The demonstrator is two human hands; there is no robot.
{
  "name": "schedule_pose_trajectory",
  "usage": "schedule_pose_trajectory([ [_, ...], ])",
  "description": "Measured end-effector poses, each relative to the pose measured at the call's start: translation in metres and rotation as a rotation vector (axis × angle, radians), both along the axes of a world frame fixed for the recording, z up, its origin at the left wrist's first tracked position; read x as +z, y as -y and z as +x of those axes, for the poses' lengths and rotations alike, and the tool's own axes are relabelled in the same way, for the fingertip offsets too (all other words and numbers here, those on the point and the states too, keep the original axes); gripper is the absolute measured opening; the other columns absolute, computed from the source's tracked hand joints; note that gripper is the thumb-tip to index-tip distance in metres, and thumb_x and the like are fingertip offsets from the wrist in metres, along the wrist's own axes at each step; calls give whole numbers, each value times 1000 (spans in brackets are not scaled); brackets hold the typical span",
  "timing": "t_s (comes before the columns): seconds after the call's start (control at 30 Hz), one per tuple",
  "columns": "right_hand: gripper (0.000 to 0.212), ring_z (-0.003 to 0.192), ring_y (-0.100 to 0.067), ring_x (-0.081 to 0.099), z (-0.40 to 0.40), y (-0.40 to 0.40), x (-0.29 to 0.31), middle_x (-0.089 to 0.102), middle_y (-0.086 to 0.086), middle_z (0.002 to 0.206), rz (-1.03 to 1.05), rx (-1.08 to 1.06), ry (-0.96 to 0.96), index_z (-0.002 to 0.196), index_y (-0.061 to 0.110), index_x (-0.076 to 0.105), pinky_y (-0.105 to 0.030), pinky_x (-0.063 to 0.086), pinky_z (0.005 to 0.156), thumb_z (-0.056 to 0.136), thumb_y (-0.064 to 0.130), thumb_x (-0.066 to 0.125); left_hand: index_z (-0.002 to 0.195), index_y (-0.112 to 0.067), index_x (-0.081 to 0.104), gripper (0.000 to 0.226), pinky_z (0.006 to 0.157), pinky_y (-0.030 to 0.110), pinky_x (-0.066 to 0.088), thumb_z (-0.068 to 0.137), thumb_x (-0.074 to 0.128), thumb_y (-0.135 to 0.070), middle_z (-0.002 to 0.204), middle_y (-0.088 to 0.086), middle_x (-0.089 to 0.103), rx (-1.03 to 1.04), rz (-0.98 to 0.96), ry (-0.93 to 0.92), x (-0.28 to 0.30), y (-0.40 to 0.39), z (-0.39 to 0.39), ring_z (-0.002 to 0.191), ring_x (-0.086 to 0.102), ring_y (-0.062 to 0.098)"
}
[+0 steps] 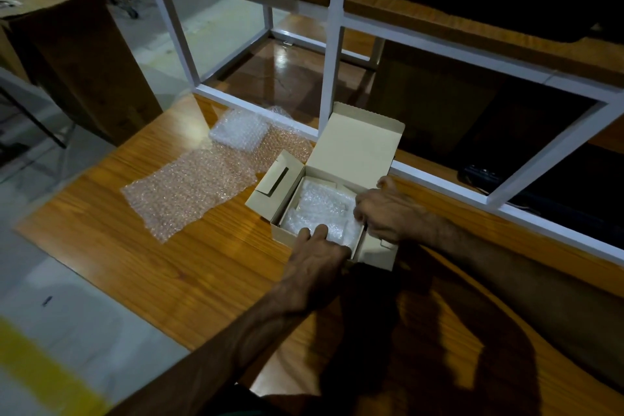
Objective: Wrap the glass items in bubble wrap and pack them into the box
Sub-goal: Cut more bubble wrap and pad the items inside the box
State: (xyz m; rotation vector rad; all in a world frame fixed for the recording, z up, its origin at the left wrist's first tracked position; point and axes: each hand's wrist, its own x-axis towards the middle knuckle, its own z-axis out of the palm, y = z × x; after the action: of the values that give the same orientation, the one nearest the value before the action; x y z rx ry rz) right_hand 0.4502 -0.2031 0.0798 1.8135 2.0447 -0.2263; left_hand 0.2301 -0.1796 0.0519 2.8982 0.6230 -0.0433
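We see a glossy wood-grain table (189, 267) with a white square-tube metal frame (332, 54) rising along its far edge. The small beige cardboard box (354, 152) is our landmark: it sits open on the table against the frame, lid upright, side flaps splayed. Left of the box lies a flat, dimpled sheet of clear bubble wrap (189, 192), with a folded wad of it (239, 132) beyond. Inside the box rests a bubble-wrapped bundle (324, 209), crinkly and whitish. Our left hand (317, 253) presses straight fingers on the bundle from the box's near wall; our right hand (385, 209) curls over the box's right wall, fingertips hidden, so we cannot tell its grip.
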Motion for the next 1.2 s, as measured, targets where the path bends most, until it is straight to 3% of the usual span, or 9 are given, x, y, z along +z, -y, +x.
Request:
schedule_pose_trajectory([
  [0.1, 50, 111, -14, 57, 4, 1, -8, 59, 9, 117, 138, 18, -110, 119, 29, 69, -41, 27, 88, 79, 25, 40, 136, -17, 56, 45, 96, 47, 39, 94, 70, -26, 117, 9, 74, 1, -8, 12, -6, -1, -3, 115, 47, 29],
  [0.2, 35, 111, -11, 55, 6, 6, -16, 61, 14, 108, 122, -10, -127, 101, 28, 74, -42, 26, 87, 78, 16, 50, 141, -16, 43, 56, 98, 49, 41, 93, 70, -22, 120, 12, 69, -5, -4, 15, -7, -3, -4, 117, 47, 31],
  [0.3, 24, 105, -11, 54, 5, 7, -19, 58, 14, 95, 178, -41, -110, 85, 27, 71, -42, 26, 87, 75, 8, 59, 139, -16, 46, 51, 95, 47, 40, 93, 70, -20, 115, 12, 69, -37, -12, 28, -5, -8, -5, 114, 47, 30],
  [0.53, 30, 97, -6, 59, 4, 11, -12, 60, 19, 95, 212, -145, -236, 87, 30, 69, -38, 33, 95, 75, 7, 54, 142, -27, 60, 47, 89, 40, 44, 97, 66, -17, 110, 8, 65, 1, -170, 124, -5, -12, -13, 108, 51, 25],
  [0.73, 33, 94, -9, 66, -10, 24, -6, 75, 6, 104, 589, -436, -485, 98, 20, 80, -34, 52, 90, 89, -1, 56, 124, -22, 71, 33, 85, 33, 47, 99, 49, -24, 107, -6, 71, 117, -427, 418, -1, -23, -52, 100, 52, 8],
  [0.83, 35, 99, -11, 67, -31, 32, -10, 75, 3, 107, 734, -596, -633, 100, 17, 80, -30, 53, 89, 92, -3, 52, 114, -25, 75, 28, 87, 31, 50, 96, 55, -19, 103, -37, 66, 254, -460, 588, -2, -39, -77, 101, 55, -5],
  [0.9, 37, 102, -11, 67, -48, 34, -14, 75, 3, 109, 778, -666, -709, 101, 17, 80, -31, 54, 92, 93, -3, 50, 113, -25, 75, 28, 84, 36, 56, 95, 55, -19, 101, -44, 63, 354, -462, 621, -9, -54, -97, 102, 59, -5],
  [1.0, 35, 105, -10, 66, -73, 29, -15, 75, 3, 111, 829, -678, -779, 101, 17, 80, -30, 53, 98, 95, -3, 52, 116, -20, 76, 31, 79, 50, 59, 96, 52, -24, 109, -19, 69, 466, -403, 614, -17, -79, -129, 99, 64, 12],
  [1.2, 31, 108, -2, 63, -125, 7, -9, 74, 10, 114, 871, -706, -903, 107, 21, 80, -19, 50, 98, 101, 5, 53, 116, -13, 78, 25, 79, 38, 56, 98, 62, -3, 117, 3, 76, 565, -267, 544, -12, -129, -179, 94, 65, 11],
])
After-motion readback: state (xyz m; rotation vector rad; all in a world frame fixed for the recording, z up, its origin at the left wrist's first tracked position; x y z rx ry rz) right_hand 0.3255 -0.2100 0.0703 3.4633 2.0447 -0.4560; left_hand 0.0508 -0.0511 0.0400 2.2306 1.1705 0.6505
